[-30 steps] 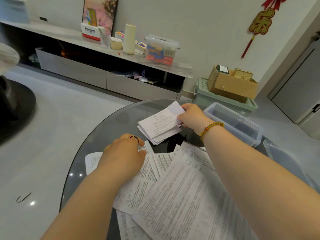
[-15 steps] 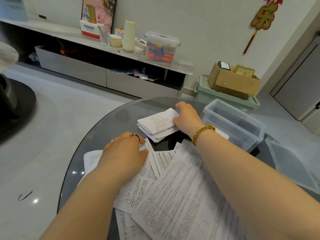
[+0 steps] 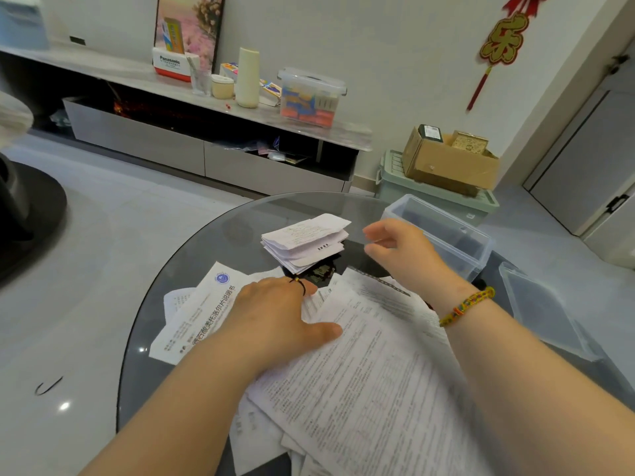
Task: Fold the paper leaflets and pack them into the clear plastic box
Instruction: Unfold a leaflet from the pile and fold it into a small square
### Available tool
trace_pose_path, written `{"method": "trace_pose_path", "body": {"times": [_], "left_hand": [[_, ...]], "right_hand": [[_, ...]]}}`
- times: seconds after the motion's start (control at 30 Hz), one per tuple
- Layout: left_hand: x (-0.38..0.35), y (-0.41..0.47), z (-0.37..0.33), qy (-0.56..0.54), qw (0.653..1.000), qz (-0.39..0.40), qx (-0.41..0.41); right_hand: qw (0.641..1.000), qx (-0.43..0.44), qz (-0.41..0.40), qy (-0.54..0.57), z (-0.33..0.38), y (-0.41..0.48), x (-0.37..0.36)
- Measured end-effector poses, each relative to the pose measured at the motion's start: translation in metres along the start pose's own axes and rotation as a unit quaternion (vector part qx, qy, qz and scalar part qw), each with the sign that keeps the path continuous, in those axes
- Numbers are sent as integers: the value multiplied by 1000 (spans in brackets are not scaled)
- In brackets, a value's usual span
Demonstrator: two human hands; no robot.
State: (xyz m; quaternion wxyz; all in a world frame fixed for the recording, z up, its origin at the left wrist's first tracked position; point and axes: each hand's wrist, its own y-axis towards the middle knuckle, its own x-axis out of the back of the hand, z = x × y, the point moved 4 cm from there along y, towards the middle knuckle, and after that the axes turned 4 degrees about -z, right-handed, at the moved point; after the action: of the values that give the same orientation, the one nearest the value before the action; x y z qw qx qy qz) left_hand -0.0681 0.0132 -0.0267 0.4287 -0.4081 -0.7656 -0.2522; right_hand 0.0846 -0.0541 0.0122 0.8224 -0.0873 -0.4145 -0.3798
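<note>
Head view: the left hand [image 3: 275, 324] rests palm-down, gripping nothing, on the unfolded leaflets [image 3: 360, 372]. The right hand [image 3: 402, 249] hovers empty with fingers loosely spread, just right of the folded leaflet stack [image 3: 305, 245]. The clear plastic box [image 3: 460, 245] is just beyond it. Probably best to grip the whole stack squarely before lifting.

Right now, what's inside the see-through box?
The clear plastic box looks empty: only dark table shows through its walls. The right hand covers its near corner, so that bit is hidden.
</note>
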Motion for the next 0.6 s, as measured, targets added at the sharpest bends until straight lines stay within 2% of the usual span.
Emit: {"method": "trace_pose_path", "body": {"times": [0.13,0.3,0.37,0.53,0.6], "left_hand": [[-12,-8,-13,49,998,27,-40],[-16,-12,-23,41,998,28,-45],[-16,-12,-25,26,998,27,-43],[-12,-10,-27,-22,999,-8,-25],[-10,-11,-27,-46,998,-26,-17]], "right_hand": [[996,-52,76,-1,-17,-44,18],[982,-92,158,-52,-38,-84,28],[983,-91,154,-47,-41,-91,30],[992,-97,67,48,-47,-102,26],[993,-79,72,38,-46,-102,21]]}}
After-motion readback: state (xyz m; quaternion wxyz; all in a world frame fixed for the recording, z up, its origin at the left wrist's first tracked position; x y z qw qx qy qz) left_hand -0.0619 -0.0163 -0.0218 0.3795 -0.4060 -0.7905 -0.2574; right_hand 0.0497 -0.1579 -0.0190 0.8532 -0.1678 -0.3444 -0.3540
